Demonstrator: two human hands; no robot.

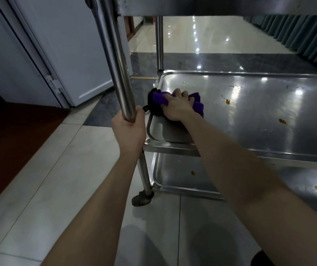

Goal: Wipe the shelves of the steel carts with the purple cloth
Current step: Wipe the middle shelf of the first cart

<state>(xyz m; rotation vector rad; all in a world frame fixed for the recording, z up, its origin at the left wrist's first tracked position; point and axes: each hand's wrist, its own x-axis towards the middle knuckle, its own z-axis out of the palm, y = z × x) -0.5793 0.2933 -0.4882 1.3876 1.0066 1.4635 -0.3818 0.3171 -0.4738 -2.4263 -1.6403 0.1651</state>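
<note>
A steel cart fills the right of the view. My right hand [176,105] holds the bunched purple cloth [159,98] against the middle shelf [249,116], close to its left edge. The fingers are curled over the cloth, which has a black part on its left side. My left hand [129,129] grips the cart's near left steel post [122,81]. Yellow-brown spots and water drops lie on the middle shelf to the right of the cloth. The bottom shelf [182,173] below also carries small yellow spots. The top shelf's underside [211,6] runs along the upper edge.
A caster wheel [142,198] sits under the near left post on the pale tiled floor. A white door [57,45] stands open at the left, with dark red floor beside it. Glossy floor stretches behind the cart, and a dark ribbed wall runs at the upper right.
</note>
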